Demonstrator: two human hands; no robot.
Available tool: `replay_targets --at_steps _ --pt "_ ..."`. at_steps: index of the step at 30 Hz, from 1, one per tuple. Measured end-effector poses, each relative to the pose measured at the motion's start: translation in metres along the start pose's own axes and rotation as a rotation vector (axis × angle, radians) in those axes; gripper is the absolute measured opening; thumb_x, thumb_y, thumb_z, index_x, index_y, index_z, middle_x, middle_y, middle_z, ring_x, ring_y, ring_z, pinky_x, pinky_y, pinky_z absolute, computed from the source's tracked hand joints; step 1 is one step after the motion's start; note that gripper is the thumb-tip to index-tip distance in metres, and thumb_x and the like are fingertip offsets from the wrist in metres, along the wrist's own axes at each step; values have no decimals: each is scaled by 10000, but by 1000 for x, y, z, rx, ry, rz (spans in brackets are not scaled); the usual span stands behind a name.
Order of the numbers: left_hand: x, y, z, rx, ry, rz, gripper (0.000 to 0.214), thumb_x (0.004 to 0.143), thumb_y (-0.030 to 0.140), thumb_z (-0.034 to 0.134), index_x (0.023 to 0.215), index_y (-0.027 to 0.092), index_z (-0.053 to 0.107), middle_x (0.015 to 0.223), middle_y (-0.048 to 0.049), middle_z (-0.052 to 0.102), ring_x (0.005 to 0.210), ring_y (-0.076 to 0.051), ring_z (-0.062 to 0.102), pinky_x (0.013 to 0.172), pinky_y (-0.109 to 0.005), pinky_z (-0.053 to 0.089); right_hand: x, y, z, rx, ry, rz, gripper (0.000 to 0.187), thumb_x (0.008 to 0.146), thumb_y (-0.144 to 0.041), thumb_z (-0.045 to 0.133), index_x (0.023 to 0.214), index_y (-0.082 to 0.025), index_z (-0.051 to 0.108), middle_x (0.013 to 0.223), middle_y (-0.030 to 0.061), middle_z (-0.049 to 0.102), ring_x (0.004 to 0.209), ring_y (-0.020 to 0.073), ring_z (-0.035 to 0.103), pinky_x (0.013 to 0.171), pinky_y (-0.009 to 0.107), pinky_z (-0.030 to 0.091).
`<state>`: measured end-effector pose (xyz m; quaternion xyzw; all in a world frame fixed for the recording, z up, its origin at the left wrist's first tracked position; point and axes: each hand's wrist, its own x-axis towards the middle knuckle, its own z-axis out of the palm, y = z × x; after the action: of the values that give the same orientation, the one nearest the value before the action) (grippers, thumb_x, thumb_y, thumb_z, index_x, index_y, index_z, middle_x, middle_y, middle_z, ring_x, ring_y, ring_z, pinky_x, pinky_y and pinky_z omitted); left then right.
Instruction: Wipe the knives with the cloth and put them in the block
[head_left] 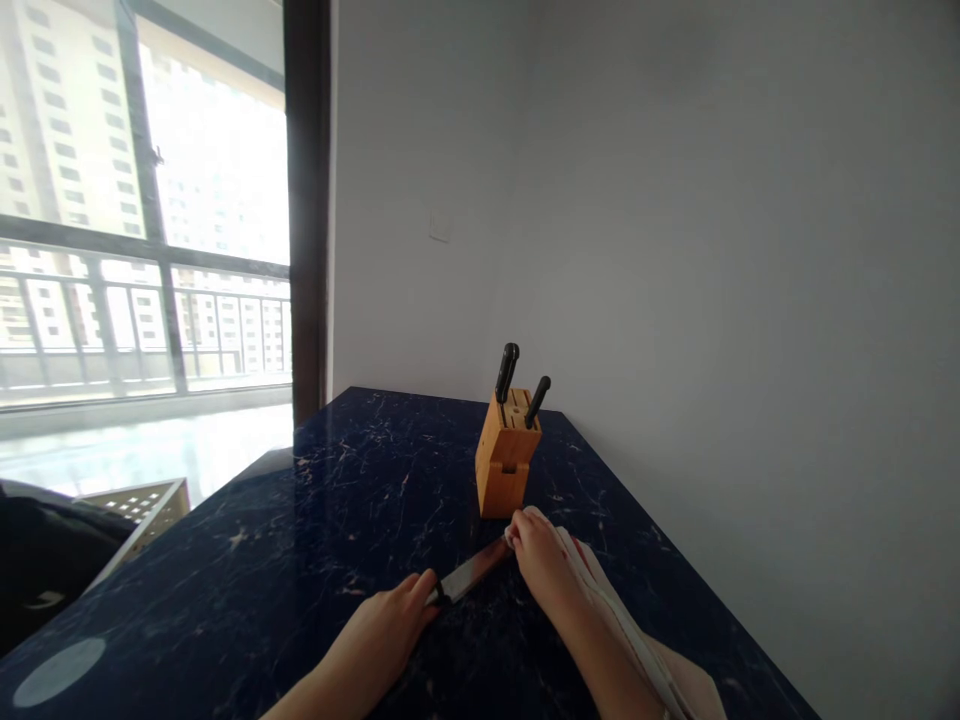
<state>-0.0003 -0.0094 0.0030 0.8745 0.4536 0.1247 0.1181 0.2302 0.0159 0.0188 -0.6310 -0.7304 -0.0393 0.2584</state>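
Note:
My left hand grips a kitchen knife at the near end of its blade, with the handle hidden in my fist. The steel blade angles up and right across the counter. My right hand pinches a white cloth with red stripes around the blade's far end, hiding the tip. The cloth trails back along my right forearm. Just beyond my right hand, a wooden knife block stands on the dark blue marble countertop. Two black knife handles stick out of its top.
The countertop's far corner meets a pale grey wall on the right and a dark window frame. Left of it, a glass door shows a balcony railing. A dark bag and a perforated metal crate sit low on the left.

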Motion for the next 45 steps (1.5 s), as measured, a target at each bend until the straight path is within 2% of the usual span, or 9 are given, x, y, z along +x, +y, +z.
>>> replay_targets --at_steps 6,10,13,18,23,29,33,37,45 --pt "-1 2 -2 -5 -8 -13 222 906 279 291 1039 208 454 936 -46 612 781 -177 632 633 -233 457 -1 6 -5 -27 -16 17 201 765 -33 376 699 -194 477 739 16 539 717 136 503 667 240 307" --pt "0 3 -3 -10 -22 -35 220 906 265 289 1031 210 462 933 -48 615 789 -169 627 641 -226 450 -9 -16 6 -45 -56 3 219 683 9 405 711 -191 490 752 30 556 739 156 502 691 256 312" --pt "0 3 -2 -34 -16 -40 211 904 258 293 1007 208 470 927 -46 615 802 -169 625 650 -226 445 -21 -41 13 -39 -92 -78 242 649 16 415 743 -192 498 805 36 561 791 165 501 726 258 327" --pt "1 0 1 -56 0 -31 183 895 232 313 984 219 471 903 -32 618 799 -168 626 661 -222 445 -33 -70 17 71 -95 -278 210 750 -17 389 786 -196 492 871 31 561 943 167 479 892 277 285" --pt "2 -1 3 -39 -1 -23 198 890 232 317 1019 228 467 924 -27 616 786 -176 631 656 -234 458 -31 -76 13 118 -117 -210 204 820 -49 355 771 -203 481 871 16 556 853 145 502 792 249 350" --pt "1 1 2 -20 -24 -30 214 893 244 308 1036 231 467 934 -36 615 809 -177 629 679 -230 461 -35 -76 18 45 -117 -290 216 772 -24 378 834 -194 497 917 39 553 940 168 482 858 278 318" --pt "2 0 2 1 -13 -35 208 899 254 305 1034 222 459 941 -40 615 795 -174 631 650 -227 455 -26 -67 18 58 -107 -179 168 766 -56 408 778 -202 490 859 23 554 836 156 499 764 254 343" --pt "3 -2 3 22 -1 -32 224 908 272 288 1060 219 443 932 -43 618 783 -179 635 616 -225 445 -11 -44 16 28 -56 -34 220 744 -12 375 724 -201 485 783 14 559 761 139 501 724 245 332" --pt "-1 2 -1 -31 20 -18 217 906 280 284 1027 222 454 919 -45 626 784 -186 635 627 -234 432 -5 -6 5 -14 60 43 246 775 -26 352 704 -208 502 766 39 570 731 157 502 669 258 334"
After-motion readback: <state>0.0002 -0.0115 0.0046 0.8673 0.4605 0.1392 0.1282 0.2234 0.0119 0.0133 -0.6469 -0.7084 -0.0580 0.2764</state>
